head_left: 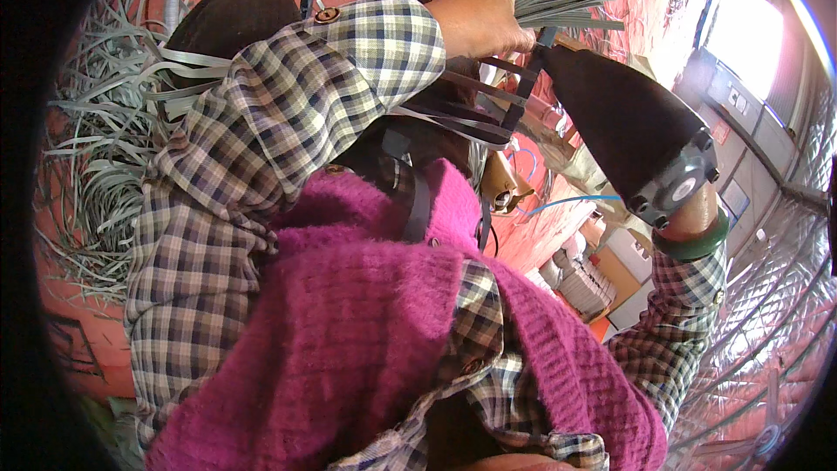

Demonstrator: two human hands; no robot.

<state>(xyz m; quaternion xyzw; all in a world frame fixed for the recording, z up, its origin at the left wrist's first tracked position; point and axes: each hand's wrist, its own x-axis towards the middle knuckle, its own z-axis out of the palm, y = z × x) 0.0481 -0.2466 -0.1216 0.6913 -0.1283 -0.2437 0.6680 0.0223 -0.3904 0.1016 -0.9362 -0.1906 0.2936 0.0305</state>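
My left hand (490,19) is closed round a bundle of thin, flat grey strips (571,10), whose ends fan out to the right. Just below that hand is a dark angular frame (514,109) with strips beside it. On the right, my right hand (695,215) shows only at the wrist, above a green band (695,244). A black tapered piece (606,122) with a grey bolted part (678,176) extends from there, its narrow end close to the left hand and the frame. It covers my right fingers, so their grip is hidden.
A large tangle of grey strips (96,183) lies on the red floor (83,358) at left. A dark rounded object (240,22) stands near it. Stacked pale material (584,283) lies right of centre, and a bright window (745,35) is at upper right.
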